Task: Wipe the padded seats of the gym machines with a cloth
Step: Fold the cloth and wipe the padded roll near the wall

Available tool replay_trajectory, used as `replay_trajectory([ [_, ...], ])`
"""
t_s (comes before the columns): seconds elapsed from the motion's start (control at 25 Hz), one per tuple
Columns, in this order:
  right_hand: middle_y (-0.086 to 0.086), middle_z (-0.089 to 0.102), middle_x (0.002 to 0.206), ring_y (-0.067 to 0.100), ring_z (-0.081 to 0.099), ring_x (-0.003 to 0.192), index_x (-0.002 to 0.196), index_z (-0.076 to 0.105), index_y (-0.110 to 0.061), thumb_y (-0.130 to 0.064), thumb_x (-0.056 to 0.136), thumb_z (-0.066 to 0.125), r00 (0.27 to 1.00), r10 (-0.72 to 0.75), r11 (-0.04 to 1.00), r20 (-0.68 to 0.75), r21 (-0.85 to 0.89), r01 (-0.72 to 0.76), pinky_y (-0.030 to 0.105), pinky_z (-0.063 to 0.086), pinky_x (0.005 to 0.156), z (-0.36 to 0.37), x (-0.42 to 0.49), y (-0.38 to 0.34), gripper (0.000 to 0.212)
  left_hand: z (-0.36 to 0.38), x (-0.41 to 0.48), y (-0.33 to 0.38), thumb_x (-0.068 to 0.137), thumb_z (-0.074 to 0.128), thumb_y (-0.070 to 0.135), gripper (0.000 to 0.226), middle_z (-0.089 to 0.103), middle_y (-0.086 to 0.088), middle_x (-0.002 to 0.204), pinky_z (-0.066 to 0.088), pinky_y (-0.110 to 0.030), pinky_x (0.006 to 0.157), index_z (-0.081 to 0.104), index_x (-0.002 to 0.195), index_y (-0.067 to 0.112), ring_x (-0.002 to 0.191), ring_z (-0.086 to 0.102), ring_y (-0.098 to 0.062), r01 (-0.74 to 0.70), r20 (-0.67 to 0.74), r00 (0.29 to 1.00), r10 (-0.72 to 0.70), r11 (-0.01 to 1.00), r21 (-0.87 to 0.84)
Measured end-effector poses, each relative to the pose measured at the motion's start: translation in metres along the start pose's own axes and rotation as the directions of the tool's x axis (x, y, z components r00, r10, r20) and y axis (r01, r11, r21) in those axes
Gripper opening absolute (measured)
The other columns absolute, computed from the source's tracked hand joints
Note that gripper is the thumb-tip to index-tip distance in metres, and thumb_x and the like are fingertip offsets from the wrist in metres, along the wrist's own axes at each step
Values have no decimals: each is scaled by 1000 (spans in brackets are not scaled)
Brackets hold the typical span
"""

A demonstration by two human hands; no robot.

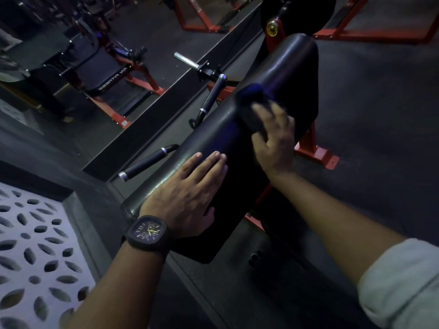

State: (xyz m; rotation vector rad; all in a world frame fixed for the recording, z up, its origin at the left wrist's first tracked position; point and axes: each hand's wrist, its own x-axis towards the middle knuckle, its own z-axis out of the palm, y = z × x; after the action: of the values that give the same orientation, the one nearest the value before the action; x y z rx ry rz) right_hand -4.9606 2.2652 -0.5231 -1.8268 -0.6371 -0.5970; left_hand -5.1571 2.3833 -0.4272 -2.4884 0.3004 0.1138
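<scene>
Right hand (pixel 273 136) grips cloth (pixel 249 98) against pad (pixel 292 67), midway along; left hand (pixel 190 188) flat, fingers straight, on near end. Judgement: wipe underway, far end probably left.

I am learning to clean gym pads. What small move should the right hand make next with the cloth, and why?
Probably slide the cloth along the pad, toward its far end: the right hand holds it mid-pad, and the left hand lies flat on the near end.
</scene>
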Motion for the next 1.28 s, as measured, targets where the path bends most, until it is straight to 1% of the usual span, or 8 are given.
replay_trajectory([
  [0.2, 12, 54, 145, 32, 47, 114, 134, 60, -26, -18, 77, 61, 900, -414, 898, 135, -101, 428, 42, 41, 104, -5, -13, 9, 58, -1, 1, 0, 81, 43, 47, 87, 31, -21, 162, 17, -49, 124, 37, 152, -4, 152, 27, -33, 10, -17, 1000, -10, 1000, -17],
  [0.32, 14, 51, 146, 36, 49, 114, 140, 58, -25, -20, 77, 52, 982, 188, 982, 5, -20, -188, 46, 43, 103, -5, -5, -9, 63, -2, -1, 0, 81, 45, 48, 89, 30, -21, 162, 15, -49, 125, 36, 153, -4, 152, 26, -33, 9, 19, 1000, -9, 1000, -11],
  [0.48, 14, 49, 148, 34, 47, 118, 139, 56, -26, -19, 77, 56, 941, -250, 957, 228, -87, 276, 43, 40, 105, -10, -37, -17, 62, -8, -2, -1, 78, 42, 49, 91, 37, -22, 159, 20, -48, 125, 38, 151, -5, 149, 32, -34, 22, 26, 999, -21, 998, -54],
  [0.64, 17, 49, 147, 38, 50, 124, 144, 54, -23, -22, 82, 49, 925, 380, 925, 11, -20, -380, 48, 41, 107, 0, -20, -37, 62, -12, 4, 1, 75, 41, 43, 85, 48, -23, 149, 24, -48, 123, 49, 143, -7, 141, 43, -36, -13, -4, 1000, 13, 1000, -10],
  [0.76, 12, 47, 149, 34, 47, 118, 143, 55, -25, -27, 87, 54, 987, -16, 995, 163, -92, 31, 36, 37, 105, -4, -36, -35, 56, -14, 26, 3, 76, 43, 36, 71, 60, -20, 129, 24, -46, 121, 59, 130, -9, 123, 54, -36, -32, -58, 998, 36, 998, 59],
  [0.92, 13, 51, 147, 36, 53, 121, 144, 55, -25, -34, 84, 42, 900, 434, 899, -43, -50, -435, 41, 41, 105, 4, -9, -32, 63, -9, 44, -9, 75, 36, 35, 73, 61, -19, 129, 22, -44, 119, 62, 127, -8, 124, 57, -35, -70, -150, 986, 76, 997, 46],
  [1.04, 13, 48, 150, 39, 53, 122, 143, 52, -30, -29, 87, 51, 982, -61, 982, 180, -164, 91, 39, 35, 107, -4, -13, -14, 56, -5, 47, -8, 77, 36, 35, 75, 58, -21, 137, 22, -46, 121, 57, 134, -9, 132, 53, -35, -26, -151, 988, 25, 1000, -5],
  [1.28, 11, 47, 150, 38, 51, 118, 141, 58, -25, -22, 82, 51, 990, -35, 984, 134, -170, 58, 41, 38, 106, -5, -10, -15, 60, -4, 51, -6, 74, 55, 34, 81, 49, -21, 150, 21, -46, 124, 49, 142, -9, 143, 44, -32, 29, -169, 984, -46, 994, -101],
])
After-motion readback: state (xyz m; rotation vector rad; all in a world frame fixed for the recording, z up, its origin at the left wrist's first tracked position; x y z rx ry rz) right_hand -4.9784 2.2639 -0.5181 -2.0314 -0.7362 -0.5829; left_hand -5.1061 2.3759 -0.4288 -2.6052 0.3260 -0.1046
